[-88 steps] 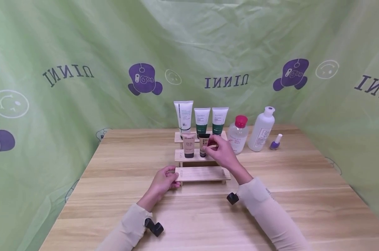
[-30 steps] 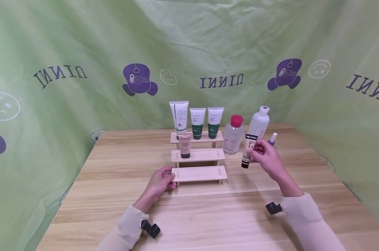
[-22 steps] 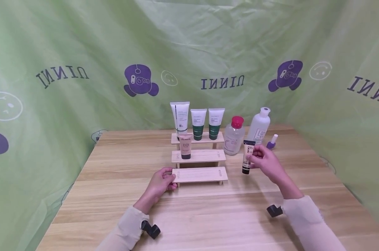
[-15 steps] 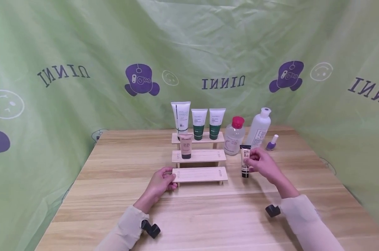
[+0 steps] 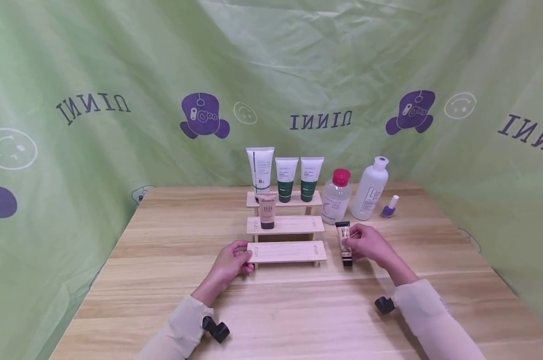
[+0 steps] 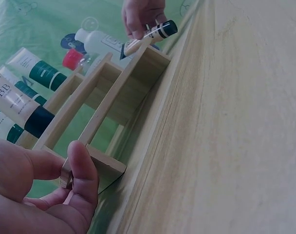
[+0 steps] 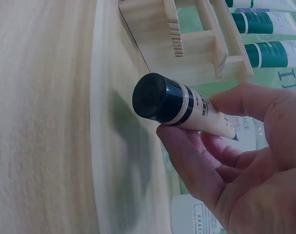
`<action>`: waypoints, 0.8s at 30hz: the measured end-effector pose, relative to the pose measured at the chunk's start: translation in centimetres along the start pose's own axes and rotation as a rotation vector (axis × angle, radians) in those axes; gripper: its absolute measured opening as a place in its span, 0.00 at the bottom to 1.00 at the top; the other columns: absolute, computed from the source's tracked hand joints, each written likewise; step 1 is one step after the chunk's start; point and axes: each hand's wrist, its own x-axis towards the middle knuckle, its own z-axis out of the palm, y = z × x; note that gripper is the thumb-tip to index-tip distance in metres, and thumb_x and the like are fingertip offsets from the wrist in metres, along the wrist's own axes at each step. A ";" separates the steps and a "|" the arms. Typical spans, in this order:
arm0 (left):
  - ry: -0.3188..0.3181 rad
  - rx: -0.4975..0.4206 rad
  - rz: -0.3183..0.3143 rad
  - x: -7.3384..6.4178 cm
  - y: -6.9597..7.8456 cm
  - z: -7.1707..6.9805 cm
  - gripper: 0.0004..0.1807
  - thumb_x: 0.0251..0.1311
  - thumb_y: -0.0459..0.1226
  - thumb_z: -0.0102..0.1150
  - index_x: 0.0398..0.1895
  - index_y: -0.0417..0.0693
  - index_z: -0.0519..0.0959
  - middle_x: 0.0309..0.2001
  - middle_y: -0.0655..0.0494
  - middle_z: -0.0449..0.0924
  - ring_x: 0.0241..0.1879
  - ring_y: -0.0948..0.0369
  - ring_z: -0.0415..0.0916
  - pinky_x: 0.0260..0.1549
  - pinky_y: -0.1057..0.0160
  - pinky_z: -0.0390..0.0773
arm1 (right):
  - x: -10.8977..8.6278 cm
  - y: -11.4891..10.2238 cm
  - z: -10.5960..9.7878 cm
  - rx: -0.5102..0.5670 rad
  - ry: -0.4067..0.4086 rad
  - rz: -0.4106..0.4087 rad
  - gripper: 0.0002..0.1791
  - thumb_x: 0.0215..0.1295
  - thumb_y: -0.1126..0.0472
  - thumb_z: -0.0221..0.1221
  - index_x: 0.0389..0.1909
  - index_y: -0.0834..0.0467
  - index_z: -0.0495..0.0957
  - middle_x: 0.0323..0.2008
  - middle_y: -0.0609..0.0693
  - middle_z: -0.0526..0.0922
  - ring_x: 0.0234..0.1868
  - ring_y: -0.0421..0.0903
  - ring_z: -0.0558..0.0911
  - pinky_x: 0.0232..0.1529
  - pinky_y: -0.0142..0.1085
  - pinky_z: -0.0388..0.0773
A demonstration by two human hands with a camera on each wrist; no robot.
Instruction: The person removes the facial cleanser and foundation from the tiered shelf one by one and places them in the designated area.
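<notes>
Beige tube (image 5: 345,245) with its black cap downward is pinched between the thumb and fingers of the right hand (image 5: 369,246), above the table (image 5: 271,310) and just right of the wooden stand's bottom step (image 5: 289,251). The left hand (image 5: 228,261) grips that step's left end between thumb and fingers. One pink tube (image 5: 267,210) stands on the middle step; a red-capped bottle (image 5: 336,202) stands beside the stand.

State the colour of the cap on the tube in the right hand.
The cap is black, seen best in the right wrist view.
</notes>
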 end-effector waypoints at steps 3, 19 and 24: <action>-0.009 0.002 -0.003 -0.1 0.0 0.0 0.23 0.67 0.28 0.53 0.64 0.32 0.65 0.36 0.42 0.79 0.23 0.60 0.78 0.25 0.65 0.84 | 0.0 0.1 0.4 -0.021 0.003 0.009 0.18 0.60 0.63 0.64 0.45 0.70 0.71 0.34 0.58 0.80 0.28 0.48 0.82 0.31 0.42 0.85; -0.006 0.001 -0.006 -0.1 0.0 -0.1 0.24 0.67 0.28 0.53 0.65 0.34 0.66 0.37 0.42 0.80 0.24 0.60 0.79 0.27 0.64 0.84 | 0.4 0.2 1.5 -0.197 0.039 0.046 0.12 0.58 0.62 0.65 0.37 0.67 0.78 0.28 0.56 0.80 0.23 0.46 0.79 0.25 0.38 0.82; -0.005 0.008 -0.006 0.0 -0.1 -0.1 0.23 0.67 0.28 0.53 0.65 0.34 0.66 0.36 0.42 0.80 0.24 0.60 0.79 0.27 0.64 0.84 | 0.5 0.3 1.8 -0.243 0.055 0.067 0.14 0.58 0.59 0.66 0.38 0.66 0.80 0.28 0.54 0.81 0.24 0.46 0.79 0.26 0.36 0.80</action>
